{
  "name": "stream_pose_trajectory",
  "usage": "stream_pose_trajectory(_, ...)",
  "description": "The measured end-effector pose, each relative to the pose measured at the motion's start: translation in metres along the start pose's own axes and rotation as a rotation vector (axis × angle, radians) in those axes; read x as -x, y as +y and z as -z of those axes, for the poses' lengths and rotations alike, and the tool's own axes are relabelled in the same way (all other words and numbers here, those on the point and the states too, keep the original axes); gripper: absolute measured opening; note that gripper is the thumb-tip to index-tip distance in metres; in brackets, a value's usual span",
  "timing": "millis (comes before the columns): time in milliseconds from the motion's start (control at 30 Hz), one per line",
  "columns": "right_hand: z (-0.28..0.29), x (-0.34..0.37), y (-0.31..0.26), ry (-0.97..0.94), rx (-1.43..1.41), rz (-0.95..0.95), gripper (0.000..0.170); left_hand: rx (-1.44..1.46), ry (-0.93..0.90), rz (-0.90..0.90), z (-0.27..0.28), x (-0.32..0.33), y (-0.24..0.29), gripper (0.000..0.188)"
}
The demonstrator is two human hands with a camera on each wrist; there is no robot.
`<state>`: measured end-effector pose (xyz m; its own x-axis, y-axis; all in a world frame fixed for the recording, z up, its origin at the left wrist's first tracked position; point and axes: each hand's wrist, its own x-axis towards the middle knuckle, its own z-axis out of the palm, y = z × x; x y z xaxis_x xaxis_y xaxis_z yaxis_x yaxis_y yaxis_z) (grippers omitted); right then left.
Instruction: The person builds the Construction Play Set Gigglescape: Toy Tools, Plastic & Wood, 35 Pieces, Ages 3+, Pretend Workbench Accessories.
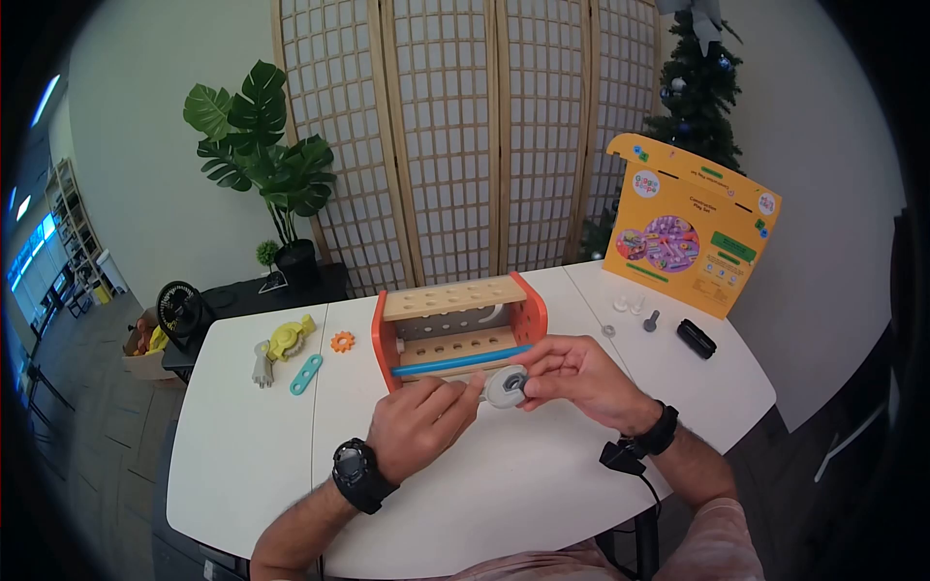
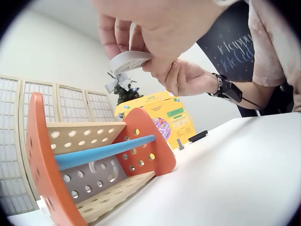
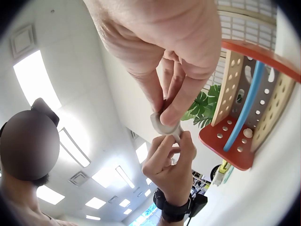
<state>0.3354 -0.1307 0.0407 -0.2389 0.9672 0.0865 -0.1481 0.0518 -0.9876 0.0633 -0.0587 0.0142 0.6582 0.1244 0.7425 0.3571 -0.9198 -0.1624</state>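
Note:
Both hands hold a light grey piece (image 1: 505,386) above the table, in front of the toolbox. The left hand (image 1: 422,426) pinches its left end between thumb and fingers. At the round end, the right hand (image 1: 582,383) pinches the edge beside a dark grey hexagonal part (image 1: 514,383). The left wrist view shows the grey piece (image 2: 130,61) held in the left hand (image 2: 162,28), with the right hand (image 2: 190,79) beyond. In the right wrist view the right hand (image 3: 164,52) grips the piece (image 3: 164,125) from above, the left hand (image 3: 170,165) from below.
A toolbox with orange-red ends (image 1: 386,339) and a blue bar (image 1: 460,361) stands behind the hands. Left are a yellow toy (image 1: 288,339), a teal strip (image 1: 306,374) and an orange gear (image 1: 343,341). Right are a grey bolt (image 1: 651,321), a black object (image 1: 696,338) and a yellow box (image 1: 688,228).

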Motion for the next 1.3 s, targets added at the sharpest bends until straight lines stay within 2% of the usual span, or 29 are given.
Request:
stream_pose_trajectory(33, -0.002, 0.000, 0.000, 0.018, 0.009, 0.032, 0.027, 0.000, 0.000, -0.001, -0.002, -0.001, 0.003, 0.040)
stream_pose_trajectory(67, -0.002, 0.000, 0.001, 0.018, 0.009, 0.033, 0.027, 0.167, -0.019, 0.078, -0.004, -0.002, 0.006, 0.034)
stream_pose_trajectory(100, -0.002, -0.001, 0.003, 0.025, 0.020, 0.071, 0.020, 0.335, -0.039, 0.155, -0.005, -0.002, 0.009, 0.029)
stream_pose_trajectory(133, -0.001, -0.002, 0.005, 0.031, 0.031, 0.108, 0.014, 0.336, -0.039, 0.154, -0.007, -0.001, 0.011, 0.029)
stream_pose_trajectory(200, -0.001, -0.002, 0.006, 0.063, 0.094, 0.111, 0.013, 0.821, -0.229, 0.419, -0.010, 0.000, 0.017, 0.025)
stream_pose_trajectory(233, 0.000, -0.003, 0.007, 0.093, 0.156, 0.114, 0.014, 0.923, -0.231, 0.473, -0.008, -0.003, 0.020, 0.021)
stream_pose_trajectory(433, -0.003, -0.003, 0.010, 0.151, 0.225, 0.078, 0.024, 1.206, -0.318, 0.689, -0.010, -0.005, 0.028, 0.020)
stream_pose_trajectory(567, -0.005, -0.003, 0.011, 0.155, 0.207, 0.063, 0.026, 1.244, -0.297, 0.678, -0.017, 0.000, 0.027, 0.020)
stream_pose_trajectory(667, -0.003, -0.004, 0.013, 0.144, 0.203, 0.063, 0.026, 1.299, -0.393, 0.751, -0.016, 0.000, 0.026, 0.021)
stream_pose_trajectory(867, -0.002, -0.003, 0.019, 0.124, 0.235, 0.147, 0.030, 1.393, -0.402, 0.776, -0.021, 0.004, 0.023, 0.023)
stream_pose_trajectory(933, -0.002, 0.000, 0.014, 0.133, 0.300, 0.172, 0.034, 1.423, -0.373, 0.832, -0.021, 0.001, 0.025, 0.025)
stream_pose_trajectory(1067, 0.006, 0.007, -0.002, 0.208, 0.346, 0.159, 0.035, 1.452, -0.385, 0.819, -0.021, -0.002, 0.022, 0.025)
stream_pose_trajectory(1133, 0.016, 0.011, -0.011, 0.317, 0.358, 0.170, 0.031, 1.428, -0.342, 0.908, -0.018, -0.004, 0.022, 0.024)
stream_pose_trajectory(1167, 0.030, 0.012, -0.008, 0.408, 0.477, 0.179, 0.027, 1.426, -0.343, 0.920, -0.023, 0.001, 0.018, 0.024)
stream_pose_trajectory(1200, 0.047, 0.012, -0.004, 0.413, 0.476, 0.176, 0.027, 1.429, -0.347, 0.919, -0.026, 0.003, 0.014, 0.024)
stream_pose_trajectory(1267, 0.085, 0.011, 0.003, 0.657, 1.011, 0.368, 0.024, 1.383, -0.311, 0.925, -0.027, 0.004, 0.010, 0.020)
stream_pose_trajectory(1300, 0.102, 0.014, 0.002, 0.716, 1.105, 0.298, 0.021, 1.364, -0.308, 0.942, -0.026, 0.001, 0.009, 0.021)
